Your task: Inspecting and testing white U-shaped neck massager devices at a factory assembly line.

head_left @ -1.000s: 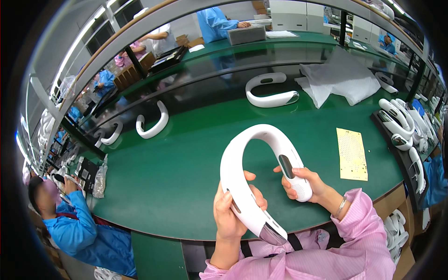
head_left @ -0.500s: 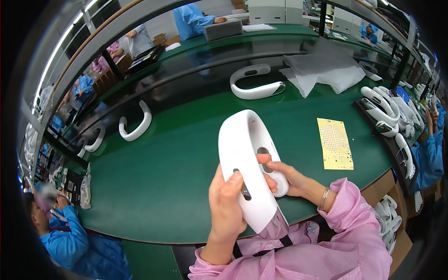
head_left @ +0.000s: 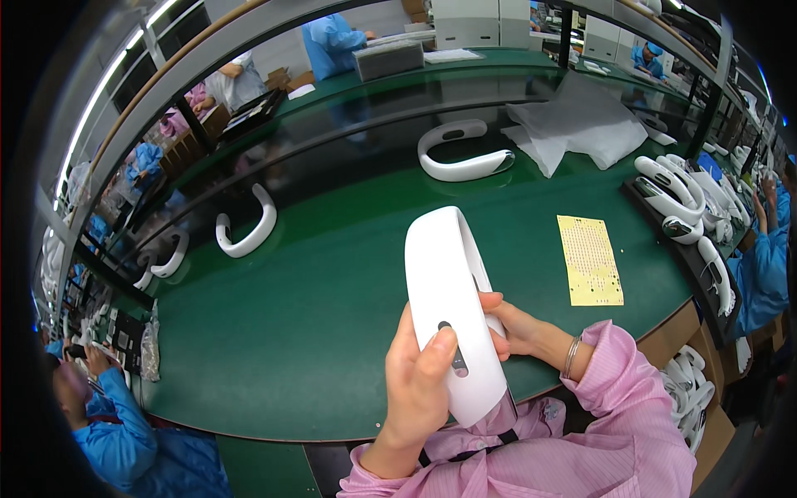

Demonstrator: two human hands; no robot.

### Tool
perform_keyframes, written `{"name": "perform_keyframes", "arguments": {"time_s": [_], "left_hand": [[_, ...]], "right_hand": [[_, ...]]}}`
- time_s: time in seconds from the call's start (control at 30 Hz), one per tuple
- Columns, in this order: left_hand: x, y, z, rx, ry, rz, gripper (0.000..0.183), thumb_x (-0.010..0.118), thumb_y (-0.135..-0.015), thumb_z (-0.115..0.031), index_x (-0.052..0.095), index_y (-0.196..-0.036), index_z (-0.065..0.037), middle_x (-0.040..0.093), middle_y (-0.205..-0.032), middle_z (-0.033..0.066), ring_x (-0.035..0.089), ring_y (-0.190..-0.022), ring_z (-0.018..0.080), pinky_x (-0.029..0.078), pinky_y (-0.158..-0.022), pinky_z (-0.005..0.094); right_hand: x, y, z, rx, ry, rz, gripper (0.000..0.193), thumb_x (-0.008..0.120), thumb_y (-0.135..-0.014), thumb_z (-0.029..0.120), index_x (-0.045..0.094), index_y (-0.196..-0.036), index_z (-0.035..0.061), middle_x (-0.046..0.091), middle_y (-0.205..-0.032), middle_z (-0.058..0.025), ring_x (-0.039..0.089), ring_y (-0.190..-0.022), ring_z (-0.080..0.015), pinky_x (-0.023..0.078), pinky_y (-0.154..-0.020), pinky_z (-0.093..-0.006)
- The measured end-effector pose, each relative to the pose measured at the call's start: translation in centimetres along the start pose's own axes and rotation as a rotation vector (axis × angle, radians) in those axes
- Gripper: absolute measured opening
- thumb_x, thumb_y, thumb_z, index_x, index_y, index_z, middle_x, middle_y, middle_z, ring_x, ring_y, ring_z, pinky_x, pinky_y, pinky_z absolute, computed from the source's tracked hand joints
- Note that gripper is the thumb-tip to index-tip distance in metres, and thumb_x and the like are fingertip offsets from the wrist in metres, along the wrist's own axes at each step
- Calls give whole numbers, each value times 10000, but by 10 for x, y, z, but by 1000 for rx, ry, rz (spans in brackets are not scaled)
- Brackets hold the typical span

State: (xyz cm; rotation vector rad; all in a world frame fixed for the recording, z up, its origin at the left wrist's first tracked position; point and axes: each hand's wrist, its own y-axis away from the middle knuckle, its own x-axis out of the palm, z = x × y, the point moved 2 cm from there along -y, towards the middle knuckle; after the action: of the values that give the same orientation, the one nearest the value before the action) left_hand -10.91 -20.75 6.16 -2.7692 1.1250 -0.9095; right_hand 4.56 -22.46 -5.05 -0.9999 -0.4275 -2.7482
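My left hand (head_left: 415, 378) grips a white U-shaped neckband device (head_left: 444, 266), held tilted above the table. Its thumb lies on a dark oval control panel set into the white shell. At the far side of the device, my right hand (head_left: 516, 328) is closed around the other arm of it, with some fingers hidden behind the shell. The device's inner face is mostly turned out of sight. Beyond my hands, another such white neckband (head_left: 465, 168) lies on the green table, and a third white neckband (head_left: 249, 236) lies to the left.
A yellow sheet with rows of dots (head_left: 591, 264) lies right of my hands. Farther back is a translucent white plastic sheet (head_left: 577, 124). White neckbands fill a black tray (head_left: 643, 207) at the right, above a cardboard box (head_left: 714, 440). Co-workers in blue sit at both sides.
The device has turned in my hands, so its inner face with grey ovals and perforated end is now mostly hidden. It has shifted slightly right in the picture. Both hands keep hold.
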Motion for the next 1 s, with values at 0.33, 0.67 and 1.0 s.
{"name": "perform_keyframes", "arguments": {"time_s": [0.33,0.67,1.0], "left_hand": [[12,3,-1,12,-54,-129,450,426,-836,-273,463,-1058,117,594,-738,199,588,-647,228,498,-595,316],[1,3,10,76,56,-8,474,412,-888,-213,269,-1245,62,459,-1211,236,593,-885,228,505,-773,348],[-11,28,29,134,-239,88,741,562,-824,-227,105,-1344,39,387,-1282,261,443,-1175,303,422,-915,388]], "right_hand": [[-2,1,0,40,-75,56,337,527,-876,334,520,-1005,22,593,-810,-76,600,-728,-164,506,-646,-295],[48,50,44,-766,601,-331,406,543,-863,129,400,-1212,-21,446,-1165,-116,453,-1090,-186,382,-925,-318],[99,80,18,-529,957,-158,545,543,-857,200,294,-1284,-29,503,-1077,-157,533,-964,-212,434,-789,-324]]}}
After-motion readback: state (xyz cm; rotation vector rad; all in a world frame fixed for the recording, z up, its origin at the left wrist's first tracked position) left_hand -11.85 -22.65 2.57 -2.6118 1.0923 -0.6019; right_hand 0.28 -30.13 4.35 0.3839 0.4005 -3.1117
